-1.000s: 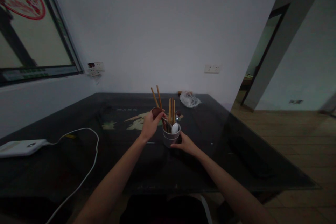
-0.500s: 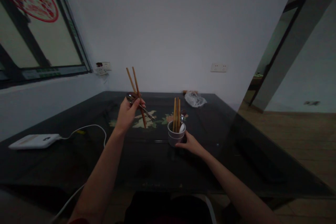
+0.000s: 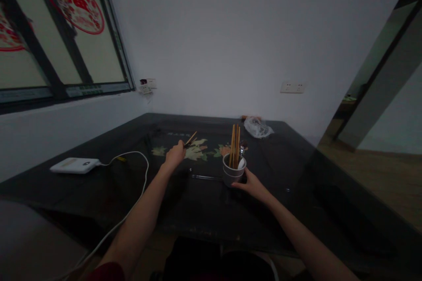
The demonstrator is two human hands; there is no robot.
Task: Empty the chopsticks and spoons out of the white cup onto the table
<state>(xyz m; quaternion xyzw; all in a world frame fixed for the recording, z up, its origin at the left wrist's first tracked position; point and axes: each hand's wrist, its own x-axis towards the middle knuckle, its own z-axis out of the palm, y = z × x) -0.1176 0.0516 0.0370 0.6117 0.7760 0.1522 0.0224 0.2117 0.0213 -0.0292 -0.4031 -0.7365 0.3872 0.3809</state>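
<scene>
Head view caught the right hand [image 3: 251,183] gripping the cup [image 3: 231,177] on the tabletop [image 3: 198,208], its thumb in front. To the cup's left and well apart from it, the left hand [image 3: 176,154] was closed around thin sticks [image 3: 192,137]; whether it hid more, I couldn't tell. Work looked partway to me: those sticks were out, not yet let go, while upright chopsticks [image 3: 234,144] and a white spoon [image 3: 241,163] stood in the cup.
</scene>
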